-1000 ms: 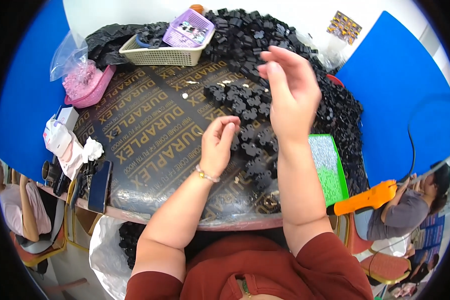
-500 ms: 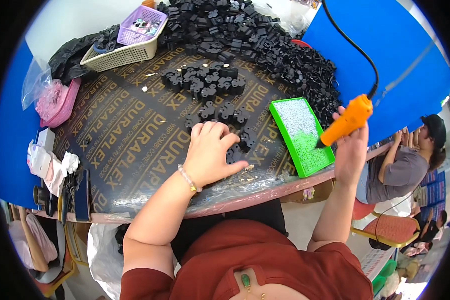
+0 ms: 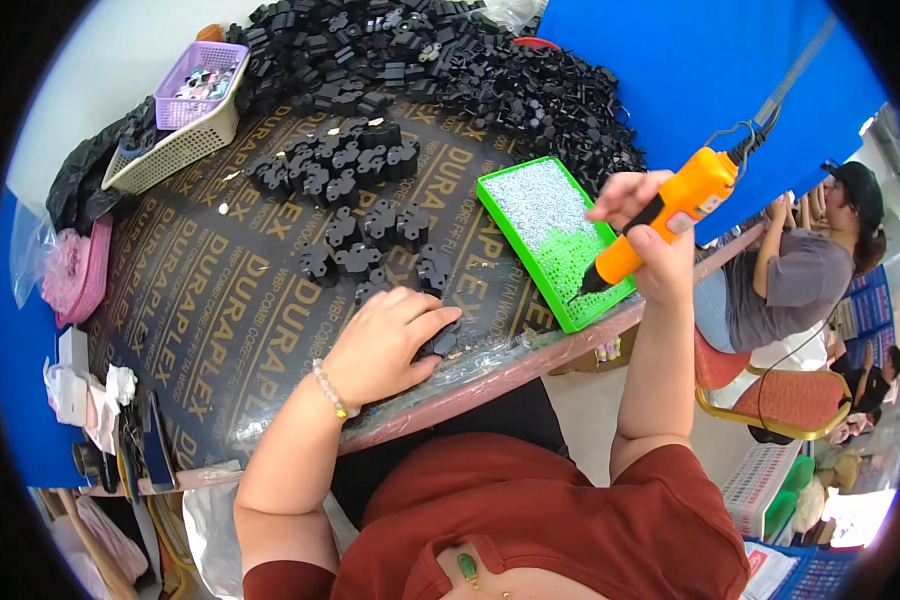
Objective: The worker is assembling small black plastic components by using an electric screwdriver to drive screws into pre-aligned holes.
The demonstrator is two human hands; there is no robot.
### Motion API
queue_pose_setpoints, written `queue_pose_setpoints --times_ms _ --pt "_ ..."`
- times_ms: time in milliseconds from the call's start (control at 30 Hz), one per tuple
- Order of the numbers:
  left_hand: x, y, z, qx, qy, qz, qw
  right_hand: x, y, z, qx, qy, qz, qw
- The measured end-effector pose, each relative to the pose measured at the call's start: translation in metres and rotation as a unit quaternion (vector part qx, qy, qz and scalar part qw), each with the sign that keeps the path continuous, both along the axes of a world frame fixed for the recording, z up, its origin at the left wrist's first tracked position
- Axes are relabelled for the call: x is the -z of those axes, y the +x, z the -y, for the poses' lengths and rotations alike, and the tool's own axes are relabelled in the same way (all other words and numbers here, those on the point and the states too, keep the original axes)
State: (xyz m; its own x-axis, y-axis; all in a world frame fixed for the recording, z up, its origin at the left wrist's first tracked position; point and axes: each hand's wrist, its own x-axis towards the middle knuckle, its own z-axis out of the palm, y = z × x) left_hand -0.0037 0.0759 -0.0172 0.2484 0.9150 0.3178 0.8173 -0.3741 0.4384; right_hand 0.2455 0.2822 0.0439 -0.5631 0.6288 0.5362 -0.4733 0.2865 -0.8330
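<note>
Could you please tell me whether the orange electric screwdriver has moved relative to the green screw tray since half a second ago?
Yes. The orange electric screwdriver in the right hand now points its tip down into the green screw tray.

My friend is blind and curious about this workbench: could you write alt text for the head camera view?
A person's right hand dips an orange electric screwdriver into a green tray of small screws, while the left hand rests on a black plastic part at the table's near edge. More black parts lie beyond it.
</note>
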Motion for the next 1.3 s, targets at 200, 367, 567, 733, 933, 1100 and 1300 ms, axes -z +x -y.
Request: queue_pose_setpoints --times_ms 200,367,567,733,933,1100,1300 --pt "0.008 0.013 -0.002 -0.038 -0.012 0.029 0.999 0.013 -0.001 -0.012 0.054 -0.025 0.106 0.993" --pt "0.01 0.023 -0.002 -0.136 -0.093 0.048 0.985 0.021 -0.012 -0.007 0.124 -0.027 0.064 0.99" --pt "0.018 0.027 -0.005 -0.15 -0.005 0.04 0.988 0.04 -0.016 -0.011 0.179 -0.026 0.017 0.983" --pt "0.02 0.027 -0.006 -0.146 -0.023 0.068 0.987 0.047 -0.02 -0.014 0.192 -0.03 0.003 0.981" --pt "0.019 0.026 -0.005 -0.149 -0.042 0.072 0.985 0.051 -0.02 -0.012 0.204 -0.033 -0.004 0.978" --pt "0.023 0.024 -0.006 -0.143 -0.044 0.089 0.985 0.051 -0.02 -0.012 0.207 -0.037 -0.01 0.978" --pt "0.026 0.023 -0.007 -0.146 -0.069 0.111 0.981 0.022 -0.019 0.016 0.161 -0.003 -0.075 0.984"
